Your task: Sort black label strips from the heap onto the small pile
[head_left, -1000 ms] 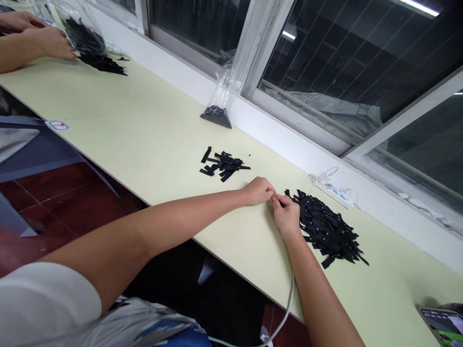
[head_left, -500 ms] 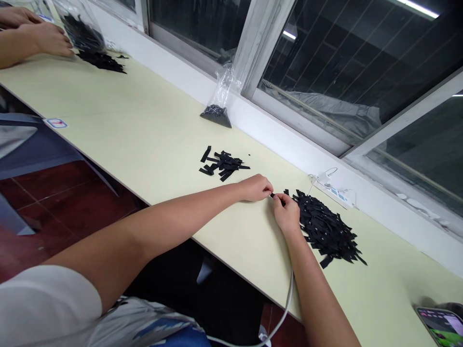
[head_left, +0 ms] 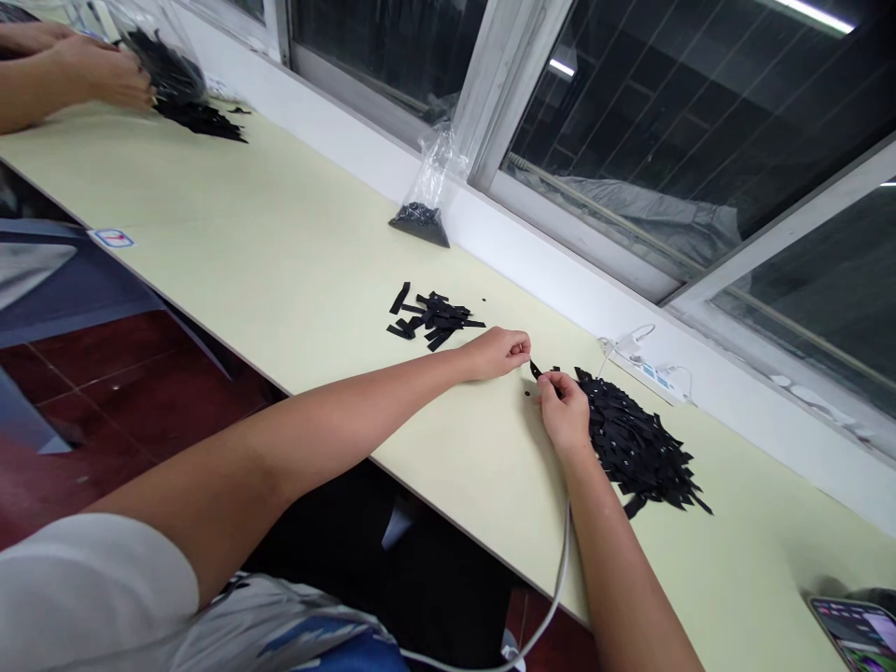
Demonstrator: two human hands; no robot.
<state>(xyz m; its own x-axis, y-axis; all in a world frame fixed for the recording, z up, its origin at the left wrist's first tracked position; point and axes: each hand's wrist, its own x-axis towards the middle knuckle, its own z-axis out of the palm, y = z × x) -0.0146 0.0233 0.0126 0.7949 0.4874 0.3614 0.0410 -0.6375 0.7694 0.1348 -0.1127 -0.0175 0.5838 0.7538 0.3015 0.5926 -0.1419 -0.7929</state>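
Even, fairly bright indoor light on pale table [head_left: 231, 233]; source overhead, seen as tube-lamp reflections in dark window glass [head_left: 700, 112] at upper right. Outside dark, panes act as mirror. Shadows soft and short, faint under forearms and beside black strip pile [head_left: 637, 443]. Floor below near table edge dim, reddish. No strong glare on table surface. Wide-angle distortion: table edge and window frame slant and bow toward corners. Centre sharp; far left corner and lower right corner slightly soft. Black pieces lose detail, read as flat mass.
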